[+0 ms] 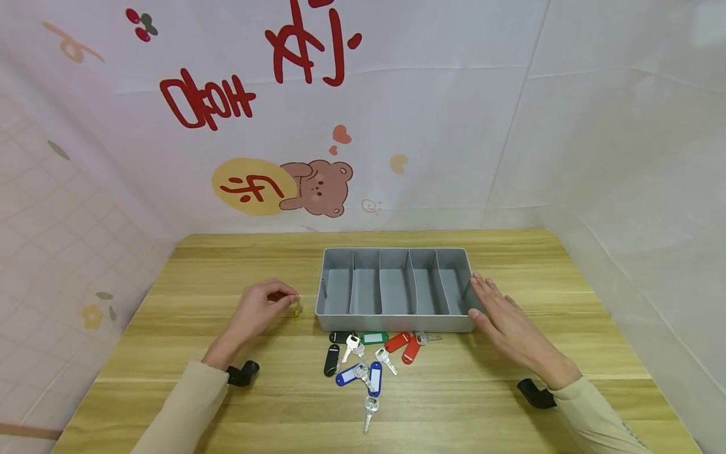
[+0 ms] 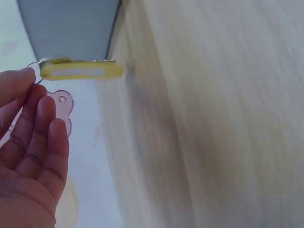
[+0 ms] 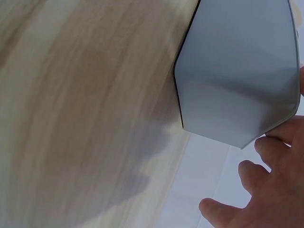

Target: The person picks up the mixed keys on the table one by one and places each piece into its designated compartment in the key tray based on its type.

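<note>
Yellow key tag (image 2: 80, 71) over the desk (image 1: 454, 410), just left of the grey tray (image 1: 391, 323), ring (image 2: 32, 63) pinched in the left grip (image 1: 258, 312)! Right grip (image 1: 510, 328), loosely spread, touches the tray. Carrying stage, I'd say; next calls for lifting rightward.

"What's behind the wooden table (image 1: 454, 397)?"
"A white backdrop (image 1: 442, 139), with a pink bear (image 1: 326, 190) beside a yellow oval (image 1: 261, 167) that carries red marks."
"And above those?"
"Two hearts (image 1: 341, 133) over the bear, then big red lettering (image 1: 198, 107). Cherries (image 1: 142, 34) at the upper left."
"The left side?"
"Pale grid lines, and a yellow flower (image 1: 92, 316) low down, near small leaves (image 1: 104, 295)."
</note>
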